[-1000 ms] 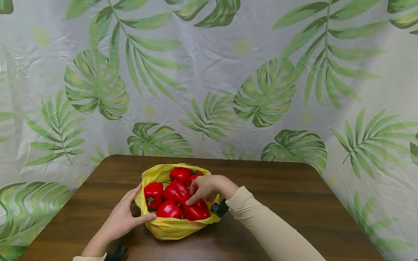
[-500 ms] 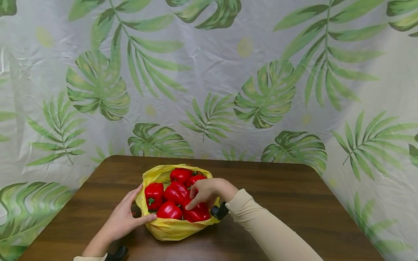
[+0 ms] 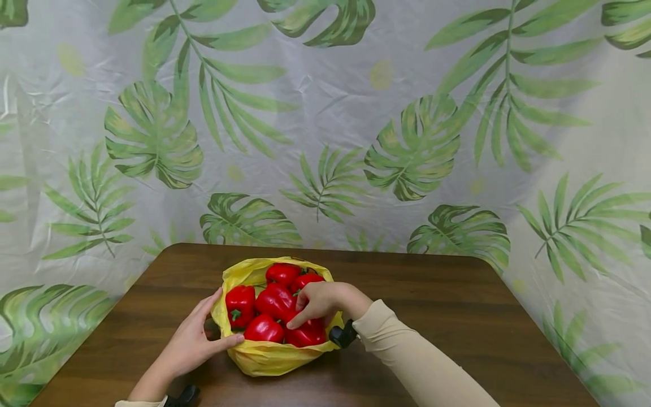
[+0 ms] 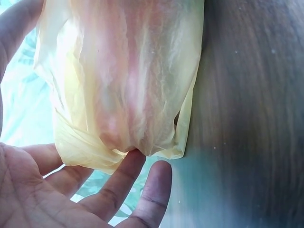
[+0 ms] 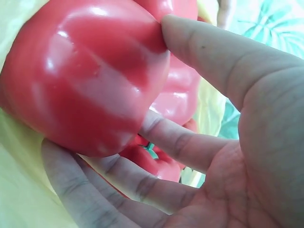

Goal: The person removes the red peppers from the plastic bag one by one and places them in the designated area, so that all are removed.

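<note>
A yellow plastic bag stands on the table with its mouth spread wide, holding several red bell peppers. At its left side, my left hand touches the plastic with fingers extended and the thumb at the front rim; the left wrist view shows those fingers against the bag. My right hand reaches in over the right rim and holds the front-right bell pepper. In the right wrist view its thumb lies on one side of that bell pepper, with the other fingers curled beneath.
Other red bell peppers lie close around the held one, including one at the left with its green stem facing forward. Behind the dark wooden table hangs a leaf-patterned cloth.
My right hand has shifted slightly toward the front and sits a little deeper over the front-right bell pepper, covering more of it. The left hand and the bag stay nearly still.
</note>
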A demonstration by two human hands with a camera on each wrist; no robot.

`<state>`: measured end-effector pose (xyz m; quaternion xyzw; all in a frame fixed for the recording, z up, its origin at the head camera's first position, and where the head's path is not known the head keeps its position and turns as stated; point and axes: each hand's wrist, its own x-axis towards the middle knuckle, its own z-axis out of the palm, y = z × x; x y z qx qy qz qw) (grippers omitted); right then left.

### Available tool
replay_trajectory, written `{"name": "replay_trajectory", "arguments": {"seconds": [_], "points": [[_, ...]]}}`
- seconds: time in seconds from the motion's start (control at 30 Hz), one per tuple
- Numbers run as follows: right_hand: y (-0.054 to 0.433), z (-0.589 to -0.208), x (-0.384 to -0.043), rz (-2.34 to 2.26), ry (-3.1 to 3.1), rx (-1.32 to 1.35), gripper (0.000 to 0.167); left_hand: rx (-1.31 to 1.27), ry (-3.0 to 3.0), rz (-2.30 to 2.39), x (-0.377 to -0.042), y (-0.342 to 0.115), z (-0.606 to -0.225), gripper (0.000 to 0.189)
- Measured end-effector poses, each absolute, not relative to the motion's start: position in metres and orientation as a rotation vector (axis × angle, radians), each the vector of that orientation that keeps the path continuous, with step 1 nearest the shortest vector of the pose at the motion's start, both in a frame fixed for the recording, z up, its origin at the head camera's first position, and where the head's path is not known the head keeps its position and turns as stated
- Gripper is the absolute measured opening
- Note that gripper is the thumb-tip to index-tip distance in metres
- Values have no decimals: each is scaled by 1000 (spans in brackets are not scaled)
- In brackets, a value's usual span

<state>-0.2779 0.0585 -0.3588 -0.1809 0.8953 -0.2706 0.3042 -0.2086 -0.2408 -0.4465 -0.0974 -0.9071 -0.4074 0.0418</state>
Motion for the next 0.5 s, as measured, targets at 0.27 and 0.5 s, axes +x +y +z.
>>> {"name": "replay_trajectory", "arguments": {"seconds": [0.27, 0.5], "points": [[60, -361, -278, -740, 2388, -489, 27, -293, -2792, -1255, -208, -242, -446, 112], [66, -359, -280, -761, 2404, -516, 26, -300, -2801, -1246, -209, -242, -446, 113]]}}
